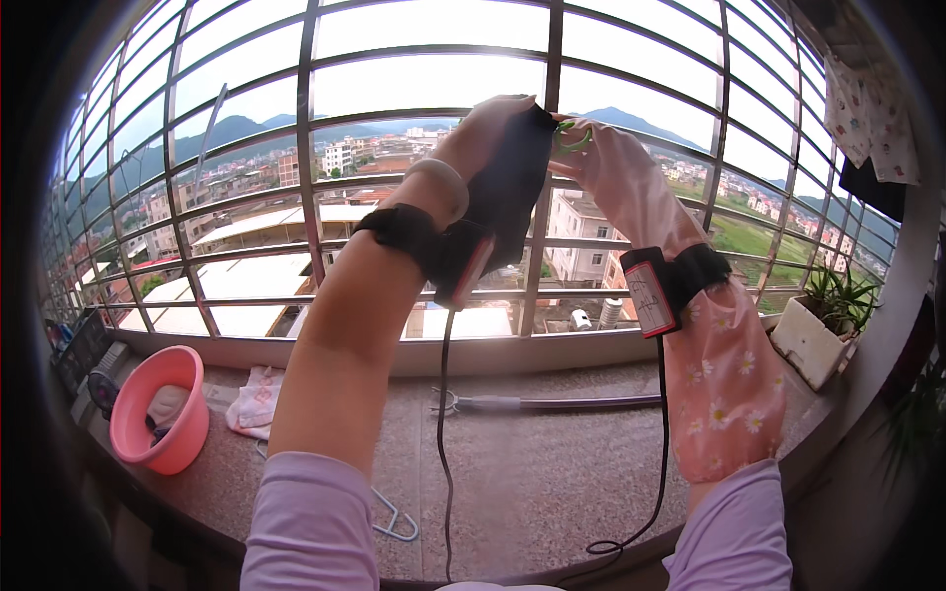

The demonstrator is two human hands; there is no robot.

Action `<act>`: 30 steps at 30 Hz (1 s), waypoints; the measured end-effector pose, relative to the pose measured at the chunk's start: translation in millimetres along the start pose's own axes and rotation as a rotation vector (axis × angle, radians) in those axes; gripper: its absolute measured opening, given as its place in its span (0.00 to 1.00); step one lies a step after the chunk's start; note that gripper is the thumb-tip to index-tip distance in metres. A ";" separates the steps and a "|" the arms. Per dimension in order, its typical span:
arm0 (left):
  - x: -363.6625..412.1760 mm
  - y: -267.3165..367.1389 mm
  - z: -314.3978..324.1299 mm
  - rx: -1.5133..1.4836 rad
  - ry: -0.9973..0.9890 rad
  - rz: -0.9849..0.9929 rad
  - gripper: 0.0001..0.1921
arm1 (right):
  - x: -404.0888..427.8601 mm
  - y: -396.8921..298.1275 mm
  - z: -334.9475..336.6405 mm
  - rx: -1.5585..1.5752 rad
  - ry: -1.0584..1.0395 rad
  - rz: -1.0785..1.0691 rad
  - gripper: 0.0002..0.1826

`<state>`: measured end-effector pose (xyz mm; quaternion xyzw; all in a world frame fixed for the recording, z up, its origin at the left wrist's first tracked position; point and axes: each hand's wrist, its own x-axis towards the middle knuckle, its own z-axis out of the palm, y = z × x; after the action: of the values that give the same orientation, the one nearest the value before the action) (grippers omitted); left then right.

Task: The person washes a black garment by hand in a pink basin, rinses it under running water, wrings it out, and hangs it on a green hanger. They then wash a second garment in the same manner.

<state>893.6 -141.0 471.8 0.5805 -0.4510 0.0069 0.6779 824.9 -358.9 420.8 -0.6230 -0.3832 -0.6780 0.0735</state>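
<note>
My left hand (pixel 497 127), raised before the window bars, grips the upper edge of a piece of black cloth (pixel 510 188). The cloth hangs down behind my left wrist, which wears a pale bangle (pixel 447 185). Close by on the right, my right hand (pixel 580 151) holds a small green plastic piece (pixel 575 136), which looks like a clip, against the cloth's upper right edge. Its fingertips are partly hidden. A sheer pink sleeve with daisies (pixel 728 399) covers my right forearm. Each wrist carries a strapped black device with a cable.
Metal window bars (pixel 307 148) span the front. On the stone ledge lie a metal pole (pixel 584 402), a hanger (pixel 399 524) and a folded light cloth (pixel 259 402). A pink basin (pixel 196 414) stands left, a potted plant (pixel 809 347) right. Patterned clothing (pixel 872 122) hangs upper right.
</note>
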 end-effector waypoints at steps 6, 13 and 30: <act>-3.3 -4.3 -8.3 0.021 0.063 0.075 0.09 | 5.7 20.4 14.6 0.011 -0.409 0.194 0.20; -4.3 -14.9 -13.4 0.040 0.199 -0.030 0.11 | 25.2 30.3 26.7 0.733 -0.177 1.107 0.19; 5.5 -24.7 -2.1 0.236 0.269 0.036 0.14 | 53.2 -8.7 32.4 0.973 -0.114 1.234 0.19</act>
<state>911.3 -150.3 456.2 0.6416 -0.3628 0.1496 0.6591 834.1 -312.9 462.7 -0.6547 -0.2251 -0.2380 0.6812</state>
